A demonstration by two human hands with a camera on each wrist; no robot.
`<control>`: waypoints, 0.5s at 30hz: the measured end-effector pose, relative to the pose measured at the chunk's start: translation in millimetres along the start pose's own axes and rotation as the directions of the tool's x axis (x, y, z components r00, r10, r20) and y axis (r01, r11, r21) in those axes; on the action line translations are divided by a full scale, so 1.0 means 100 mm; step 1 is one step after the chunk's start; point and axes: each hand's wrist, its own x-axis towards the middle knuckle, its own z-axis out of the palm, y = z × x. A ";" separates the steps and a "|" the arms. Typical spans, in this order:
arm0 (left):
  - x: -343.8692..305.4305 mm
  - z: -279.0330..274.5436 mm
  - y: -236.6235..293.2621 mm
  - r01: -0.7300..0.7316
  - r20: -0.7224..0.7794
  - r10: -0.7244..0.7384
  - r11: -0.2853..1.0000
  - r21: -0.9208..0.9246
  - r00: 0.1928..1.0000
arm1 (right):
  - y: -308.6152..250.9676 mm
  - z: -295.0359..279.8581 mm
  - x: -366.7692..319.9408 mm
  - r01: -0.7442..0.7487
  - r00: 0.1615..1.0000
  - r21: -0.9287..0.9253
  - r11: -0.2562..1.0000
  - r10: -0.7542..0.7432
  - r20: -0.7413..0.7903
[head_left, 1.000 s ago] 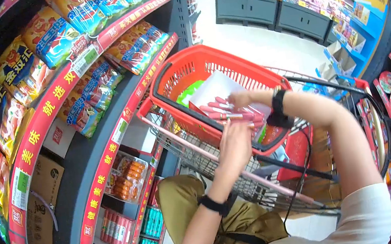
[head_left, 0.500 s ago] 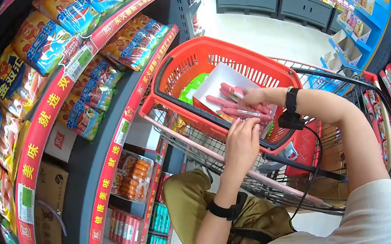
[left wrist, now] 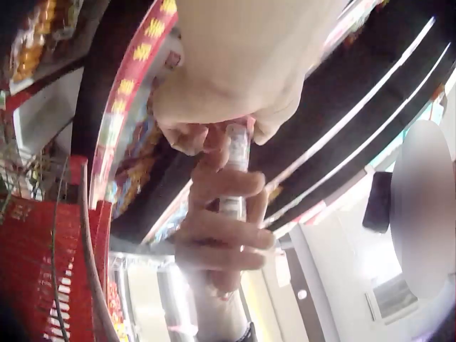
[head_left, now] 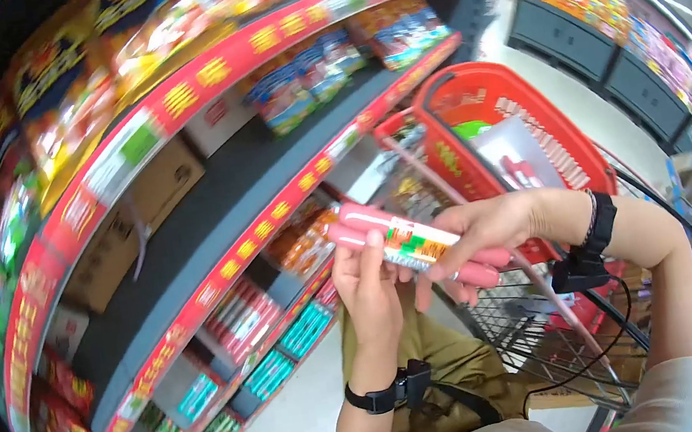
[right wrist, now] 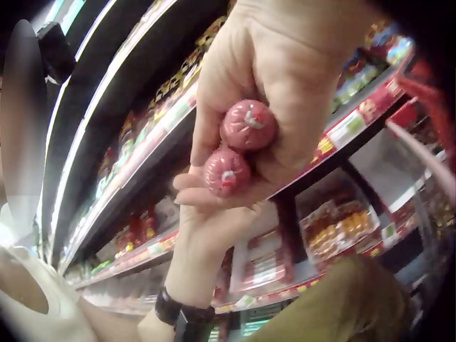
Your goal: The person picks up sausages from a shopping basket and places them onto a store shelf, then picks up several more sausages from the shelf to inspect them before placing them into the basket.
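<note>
Two pink sausages in plastic casing (head_left: 406, 243) lie side by side between my hands, beside the red basket in the head view. A printed label with orange and green runs along one. My left hand (head_left: 372, 300) grips their left ends, thumb on top. Farther along, my right hand (head_left: 492, 232) wraps its fingers round the other ends. In the right wrist view, the crimped sausage ends (right wrist: 248, 125) poke out below my right palm. The left wrist view shows the fingers of my right hand (left wrist: 221, 221) across a sausage, partly hiding it.
A red basket (head_left: 468, 82) sits on a shopping cart (head_left: 507, 308) at the right, with a white box (head_left: 520, 145) holding more sausages inside. Along the left run shelves (head_left: 270, 173) with bagged snacks above and packs of sausages (head_left: 241, 317) lower down.
Both hands have left the white box in the basket and come out toward the shelf, bringing sausages along. The head view has swung left, so the basket now stands farther right.
</note>
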 end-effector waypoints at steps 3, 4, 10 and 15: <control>-0.24 -0.33 0.36 -0.034 -0.237 0.023 0.999 -0.042 0.971 | -0.06 0.20 0.60 -0.057 0.985 -0.082 0.995 0.070 0.159; -0.32 -0.50 0.45 -0.059 -0.281 0.050 0.998 -0.023 0.959 | -0.06 0.26 0.79 -0.107 0.965 -0.084 0.991 0.124 0.231; -0.75 -1.15 0.73 -0.204 -0.568 0.323 0.943 0.265 0.757 | -0.05 0.72 1.64 -0.137 0.881 -0.198 0.971 0.211 0.424; -0.93 -1.62 0.80 -0.303 -0.616 0.374 0.927 0.222 0.693 | -0.04 0.75 1.88 -0.082 0.974 -0.177 0.981 0.116 0.195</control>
